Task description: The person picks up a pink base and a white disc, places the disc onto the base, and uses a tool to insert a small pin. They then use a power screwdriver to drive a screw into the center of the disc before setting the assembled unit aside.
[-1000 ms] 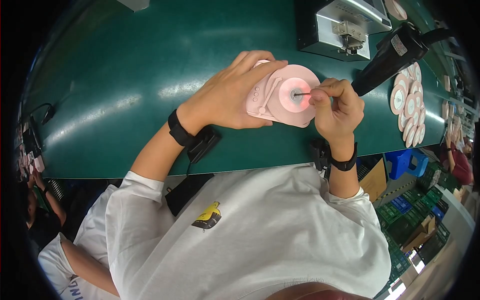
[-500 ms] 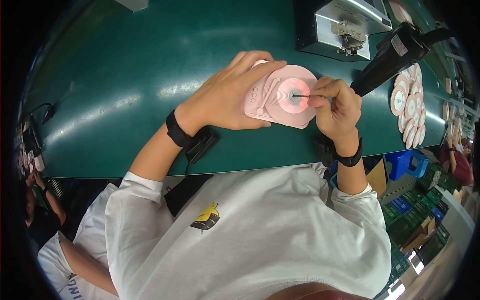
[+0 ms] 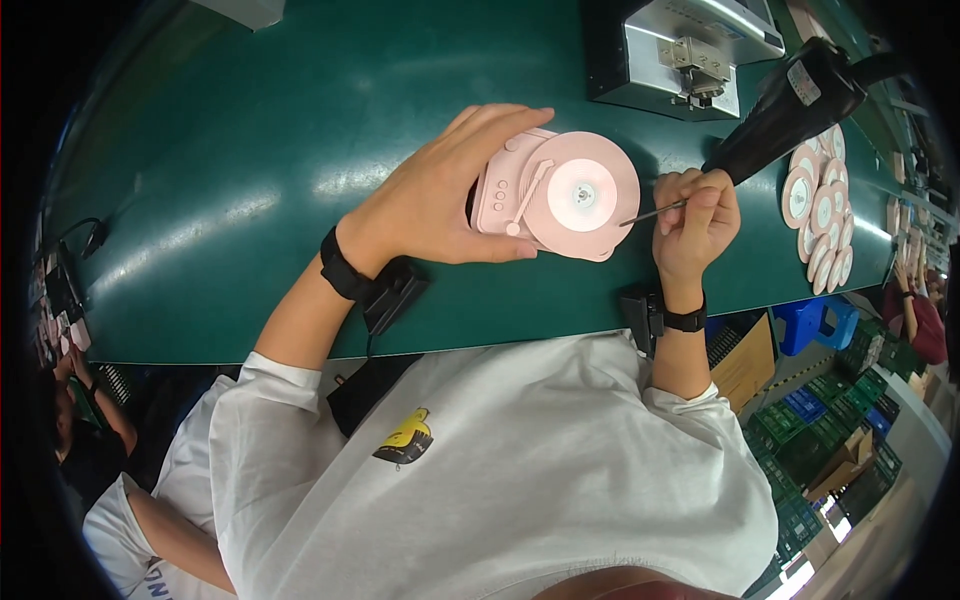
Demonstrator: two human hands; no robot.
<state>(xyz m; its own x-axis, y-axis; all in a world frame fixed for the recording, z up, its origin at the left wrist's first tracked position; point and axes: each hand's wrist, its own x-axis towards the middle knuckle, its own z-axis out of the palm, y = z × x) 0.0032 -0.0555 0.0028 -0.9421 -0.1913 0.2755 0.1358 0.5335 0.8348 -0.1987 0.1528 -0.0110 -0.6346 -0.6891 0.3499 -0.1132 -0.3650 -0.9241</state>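
My left hand (image 3: 425, 205) grips the left side of a small pink device shaped like a record player (image 3: 508, 192), thumb along its near edge. On its top is a round pink disc (image 3: 615, 195) with a pale ring around the centre, and a tonearm shape (image 3: 534, 190) lies beside that ring. My right hand (image 3: 695, 225) is closed around a thin dark metal rod (image 3: 655, 214). The rod's tip is at the disc's right edge; whether it touches cannot be told. The rod's other end is hidden in my fingers.
Just behind my right hand is a thick black cylindrical tool (image 3: 780, 110) with a cable. A grey metal machine (image 3: 680, 60) stands at the back right. Several pink-and-white discs (image 3: 825, 210) are piled at the right. The green table (image 3: 230, 290) has its edge near my body.
My right hand has moved right, taking the rod's tip from the disc's centre to its right edge. The pink-red glow around the centre now looks white. The device has turned and shifted slightly.
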